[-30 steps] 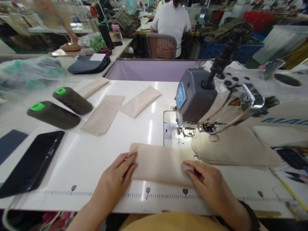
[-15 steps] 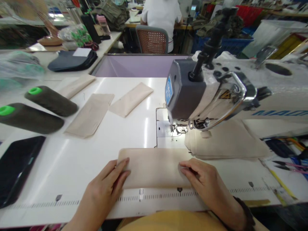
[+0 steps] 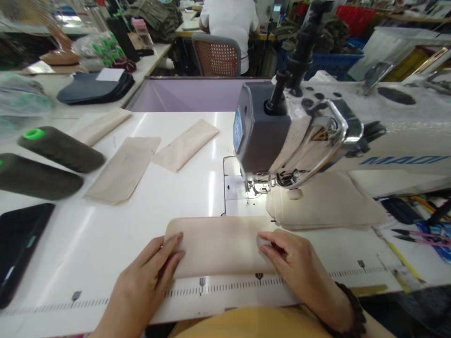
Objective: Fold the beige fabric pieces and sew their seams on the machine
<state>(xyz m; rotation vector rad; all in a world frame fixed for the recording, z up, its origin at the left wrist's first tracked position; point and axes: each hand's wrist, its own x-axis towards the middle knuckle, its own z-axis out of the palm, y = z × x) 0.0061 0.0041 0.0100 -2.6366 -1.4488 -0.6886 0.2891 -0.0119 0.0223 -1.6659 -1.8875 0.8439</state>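
Note:
A beige fabric piece (image 3: 218, 246) lies flat near the table's front edge, in front of the sewing machine (image 3: 262, 136). My left hand (image 3: 146, 277) holds its left end, thumb and fingers on the cloth. At the right end my right hand (image 3: 299, 263) pinches the cloth between thumb and index finger. Behind my right hand, a stack of beige fabric (image 3: 324, 202) rests under the machine arm. Left of the needle area are more beige pieces, one (image 3: 186, 144) nearer the machine and another (image 3: 123, 170) further left.
Two dark thread cones (image 3: 61, 149) lie at the left, with a black phone (image 3: 23, 249) in front of them. Pens and snips (image 3: 419, 239) lie at the right edge. A person in white (image 3: 229, 28) sits beyond the table.
The view has shifted slightly, so most things appear a little further left. Both hands keep their places on the fabric piece.

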